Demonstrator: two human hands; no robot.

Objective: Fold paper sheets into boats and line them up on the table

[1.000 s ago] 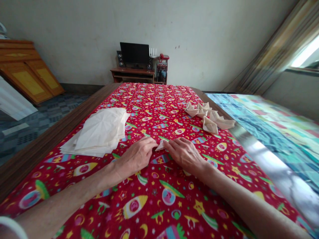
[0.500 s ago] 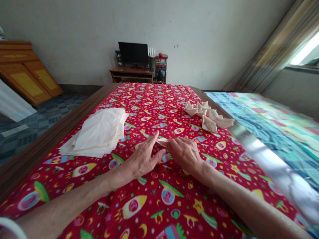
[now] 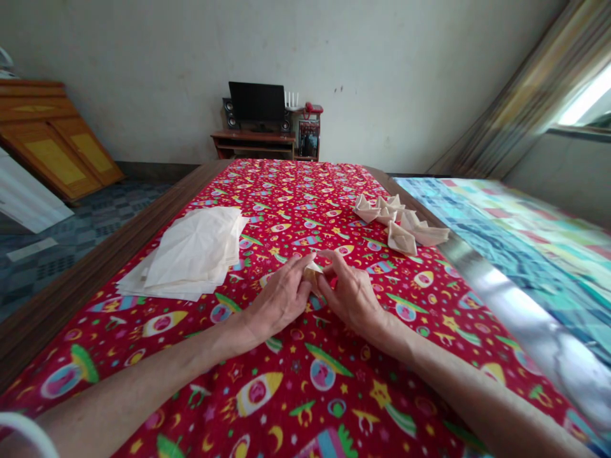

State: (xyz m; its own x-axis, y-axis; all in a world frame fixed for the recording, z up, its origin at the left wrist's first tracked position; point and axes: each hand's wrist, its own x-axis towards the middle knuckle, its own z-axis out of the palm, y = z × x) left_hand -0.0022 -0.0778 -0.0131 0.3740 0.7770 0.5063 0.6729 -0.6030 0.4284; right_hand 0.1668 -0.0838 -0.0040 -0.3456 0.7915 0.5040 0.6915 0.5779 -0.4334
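Between my two hands is a small folded piece of cream paper (image 3: 313,275), partly covered by the fingers. My left hand (image 3: 285,289) grips its left side, thumb and fingers pressed to it. From the other side my right hand (image 3: 351,286) pinches it, with the index finger arched over the top. To the left lies a stack of cream paper sheets (image 3: 193,251), creased and slightly fanned. Several folded paper boats (image 3: 401,238) stand in a cluster farther off to the right.
A red patterned cloth (image 3: 258,388) covers the table, whose dark wooden edge (image 3: 157,203) shows at left. Beyond it stands a desk with a monitor (image 3: 256,102). A bed with a colourful sheet (image 3: 515,254) lies to the right, a wooden cabinet (image 3: 62,140) at left.
My left fingers have closed in on the folded paper. My right hand has shifted its grip, its index finger now raised and arched. The paper has turned and shows more of its face.
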